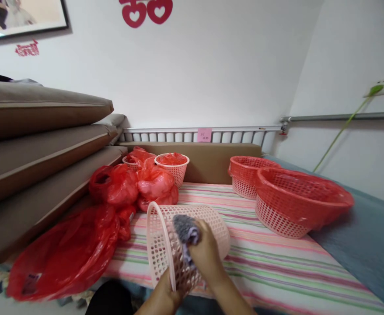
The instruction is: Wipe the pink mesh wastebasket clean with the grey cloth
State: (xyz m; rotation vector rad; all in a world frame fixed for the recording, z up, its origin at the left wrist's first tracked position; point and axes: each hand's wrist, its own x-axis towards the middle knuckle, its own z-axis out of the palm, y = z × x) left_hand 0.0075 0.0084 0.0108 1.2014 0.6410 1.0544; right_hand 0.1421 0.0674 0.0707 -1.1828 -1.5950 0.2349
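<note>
At the near edge of the striped surface [277,271], a little left of its middle, a pink basket [208,214] lies on its side, seen from the head camera, with its wide mouth turned toward the left edge. The person's left hand [169,291] grasps the rim from below, fingers closed around it. The right hand [207,249] has its fingers clenched on a grey and lilac cloth [185,227], which lies against the basket's perforated side, just in from the rim.

Over the near left corner spreads a loose red plastic bag [69,251], and beyond it crumpled red bundles [123,186] crowd the left edge, beside a stack of grey and brown cushions [44,151]. Toward the far edge, near those bundles, a small basket [179,175] stands upright with red plastic in its mouth.

Along the right edge stand two more upright baskets, their upper parts wrapped in red film: a large one [277,218] and, touching or just behind it, a smaller one [243,188] nearer the far edge. Past the far edge rises a brown padded board [211,162], with a pink note [204,134] on the white railing [175,135] above
</note>
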